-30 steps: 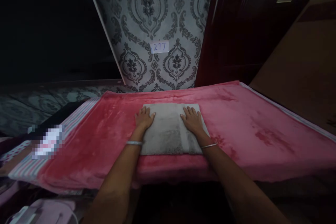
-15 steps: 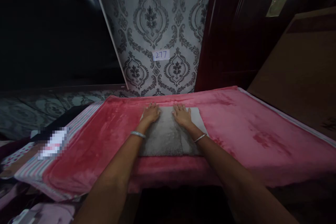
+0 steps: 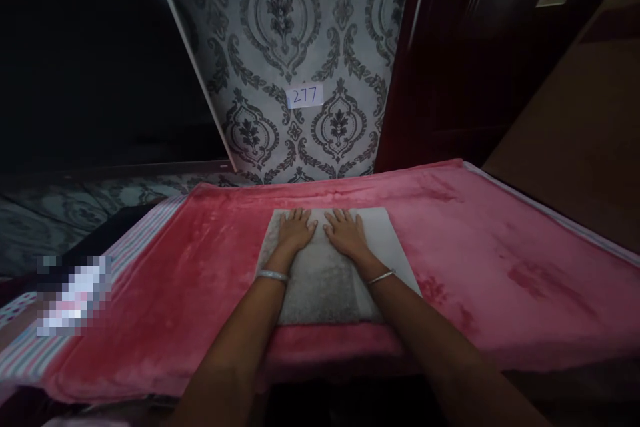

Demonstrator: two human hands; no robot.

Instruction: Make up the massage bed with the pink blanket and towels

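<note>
A grey plush cloth (image 3: 325,293), roughly rectangular and with a paler strip down its right side, lies flat on a pink plush blanket (image 3: 200,293). My left hand (image 3: 297,230) rests palm down on its far left part, fingers stretched out toward the far edge. Beside it, a short gap away, my right hand (image 3: 346,233) is also laid flat on the cloth with its fingers spread. Both thumbs point inward toward each other. Each wrist carries a bracelet. My right forearm covers part of the cloth's near right corner.
Striped borders (image 3: 135,247) edge the blanket. Behind it stands a patterned wall (image 3: 300,33) with a paper label (image 3: 305,95) reading 277. A large dark screen (image 3: 100,67) is at left, a dark red panel (image 3: 450,80) and a brown board (image 3: 575,127) at right.
Both hands have drawn slightly toward me, and the left hand has shifted inward from the cloth's left edge. The view has moved a little closer. The cloth stays flat.
</note>
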